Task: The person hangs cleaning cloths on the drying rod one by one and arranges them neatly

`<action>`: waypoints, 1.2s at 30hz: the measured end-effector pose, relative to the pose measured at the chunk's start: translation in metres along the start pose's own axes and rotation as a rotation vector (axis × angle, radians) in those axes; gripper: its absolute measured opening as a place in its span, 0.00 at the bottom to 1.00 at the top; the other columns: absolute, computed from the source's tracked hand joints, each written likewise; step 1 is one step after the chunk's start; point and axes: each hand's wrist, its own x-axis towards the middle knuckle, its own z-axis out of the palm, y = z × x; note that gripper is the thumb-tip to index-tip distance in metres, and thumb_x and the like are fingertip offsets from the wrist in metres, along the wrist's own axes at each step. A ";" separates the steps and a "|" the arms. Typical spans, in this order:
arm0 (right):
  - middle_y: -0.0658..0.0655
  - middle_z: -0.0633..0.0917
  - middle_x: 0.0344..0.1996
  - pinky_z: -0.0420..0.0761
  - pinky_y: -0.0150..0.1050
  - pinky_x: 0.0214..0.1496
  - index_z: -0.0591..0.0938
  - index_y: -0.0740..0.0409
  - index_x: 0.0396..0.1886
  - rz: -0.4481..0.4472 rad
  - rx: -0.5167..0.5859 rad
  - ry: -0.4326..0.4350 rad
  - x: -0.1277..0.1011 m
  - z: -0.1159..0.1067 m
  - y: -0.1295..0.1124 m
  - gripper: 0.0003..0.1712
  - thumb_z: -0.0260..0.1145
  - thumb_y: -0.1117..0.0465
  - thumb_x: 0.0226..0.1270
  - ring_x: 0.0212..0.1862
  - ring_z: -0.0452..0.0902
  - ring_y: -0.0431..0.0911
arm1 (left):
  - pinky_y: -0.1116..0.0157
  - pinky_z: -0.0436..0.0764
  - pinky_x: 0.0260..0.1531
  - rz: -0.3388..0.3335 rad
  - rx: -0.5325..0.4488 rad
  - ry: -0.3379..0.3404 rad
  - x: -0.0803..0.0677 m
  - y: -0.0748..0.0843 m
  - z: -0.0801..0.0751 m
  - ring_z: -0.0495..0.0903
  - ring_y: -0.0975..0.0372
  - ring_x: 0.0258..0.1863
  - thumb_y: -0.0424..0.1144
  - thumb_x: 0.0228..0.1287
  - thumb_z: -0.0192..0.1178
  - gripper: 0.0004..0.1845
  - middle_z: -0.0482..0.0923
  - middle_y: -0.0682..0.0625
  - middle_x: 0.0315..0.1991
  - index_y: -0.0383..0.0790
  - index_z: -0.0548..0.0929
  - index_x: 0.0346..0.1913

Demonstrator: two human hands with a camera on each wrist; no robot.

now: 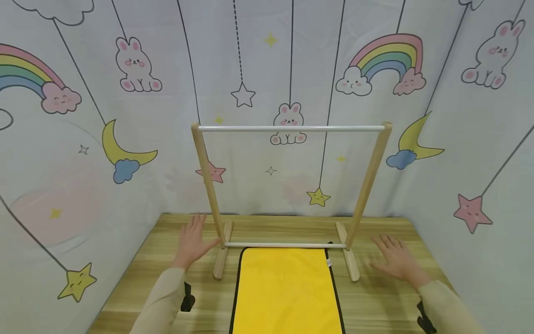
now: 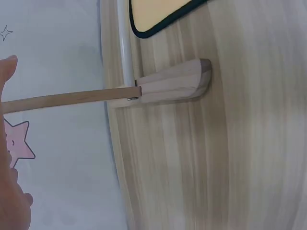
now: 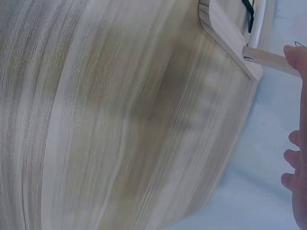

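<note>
A small wooden rack (image 1: 292, 195) stands on the tabletop (image 1: 137, 283) near the back wall, with two upright posts, a white top bar (image 1: 292, 128) and a thin lower rail (image 1: 285, 245) between its feet. A yellow cloth (image 1: 287, 290) with a dark border lies flat in front of it, its far edge just beside the lower rail.

The left hand (image 1: 193, 241) hovers with fingers spread and relaxed just beside the rack's left post, grasping nothing; whether a fingertip touches the post cannot be told from the head view. The right hand (image 1: 396, 260) is likewise released, fingers splayed, near the right foot (image 1: 349, 260) but apart from it.

The left wrist view gives what the head view does not: the left foot (image 2: 177, 82) seen close, rounded at its end, with the post (image 2: 67, 99) joined to it and a corner of the yellow cloth (image 2: 158, 12) near the rail. Only the edge of the left hand (image 2: 8, 143) shows there, in front of the post, holding nothing.

The right wrist view shows mostly bare wood grain, blurred, with the right foot (image 3: 230, 38) in the upper corner and loose fingertips (image 3: 293, 158) at the frame's edge, clear of the rack.

The wall behind carries a printed backdrop (image 1: 137, 65) of rabbits, rainbows, moons and stars
</note>
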 end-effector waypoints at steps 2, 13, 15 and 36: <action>0.75 0.67 0.58 0.61 0.65 0.56 0.66 0.65 0.61 -0.004 0.020 -0.008 0.000 -0.001 -0.001 0.43 0.63 0.40 0.54 0.58 0.61 0.69 | 0.39 0.47 0.61 0.014 -0.014 0.006 0.004 0.005 -0.003 0.46 0.41 0.67 0.56 0.50 0.62 0.49 0.47 0.31 0.68 0.31 0.53 0.68; 0.76 0.65 0.59 0.61 0.64 0.57 0.63 0.67 0.63 -0.035 0.114 0.004 0.004 -0.004 -0.009 0.44 0.62 0.42 0.56 0.59 0.60 0.69 | 0.43 0.60 0.58 -0.031 -0.263 0.096 0.026 0.030 -0.026 0.55 0.41 0.64 0.47 0.51 0.66 0.48 0.48 0.33 0.68 0.34 0.50 0.69; 0.75 0.65 0.59 0.61 0.64 0.57 0.62 0.66 0.64 -0.035 0.121 0.003 0.005 -0.005 -0.011 0.44 0.63 0.43 0.56 0.59 0.60 0.69 | 0.44 0.63 0.56 -0.040 -0.321 0.120 0.030 0.035 -0.032 0.58 0.42 0.62 0.46 0.51 0.66 0.48 0.52 0.34 0.67 0.35 0.50 0.69; 0.74 0.68 0.57 0.69 0.61 0.51 0.65 0.65 0.62 -0.046 0.126 -0.013 0.010 -0.010 -0.023 0.43 0.62 0.41 0.55 0.54 0.67 0.68 | 0.53 0.80 0.38 -0.048 -0.495 0.394 0.061 0.061 -0.064 0.76 0.48 0.42 0.31 0.51 0.65 0.36 0.70 0.37 0.49 0.34 0.61 0.63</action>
